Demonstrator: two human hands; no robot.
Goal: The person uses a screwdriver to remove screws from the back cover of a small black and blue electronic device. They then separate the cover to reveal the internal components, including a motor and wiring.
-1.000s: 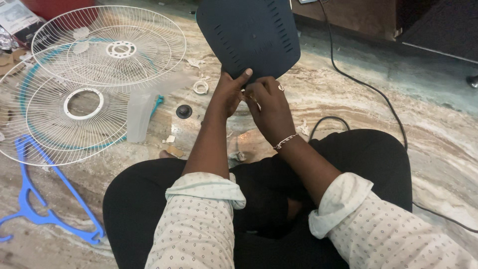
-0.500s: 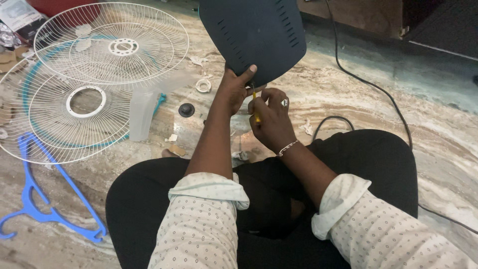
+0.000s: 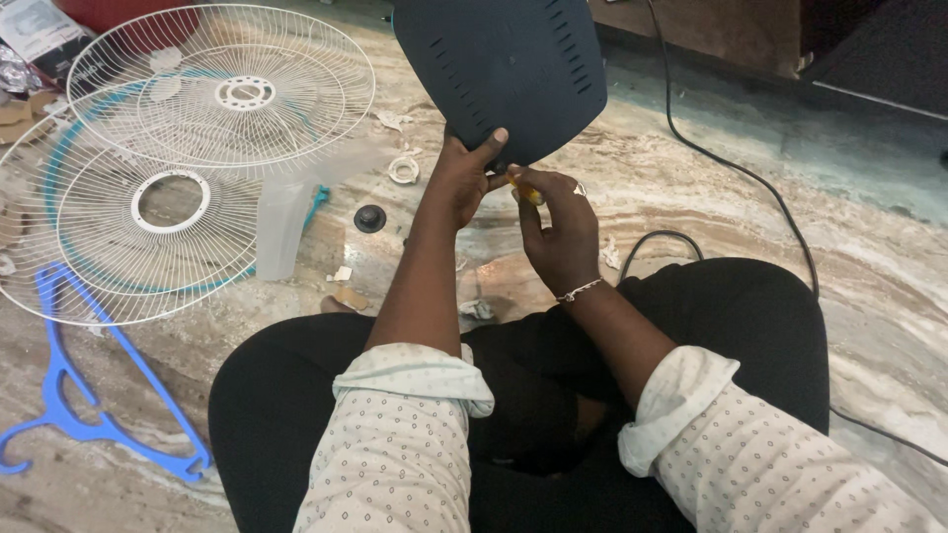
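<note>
Left hand (image 3: pixel 464 178): closed on lower edge of dark blue vented housing (image 3: pixel 504 74), thumb laid over the rim, apparently to steady it upright above the lap. Right hand (image 3: pixel 558 232): fingers curled round a small yellow-handled tool (image 3: pixel 526 190), tip at the housing's lower edge; tool's working end hidden. Beyond, on marble floor (image 3: pixel 750 227): black cable (image 3: pixel 731 168) trailing right. Left side: two white wire fan grilles (image 3: pixel 197 148) overlapping, translucent fan blade (image 3: pixel 281 222), black knob (image 3: pixel 369 218), blue hanger (image 3: pixel 79 395), laid well apart from the hands.
</note>
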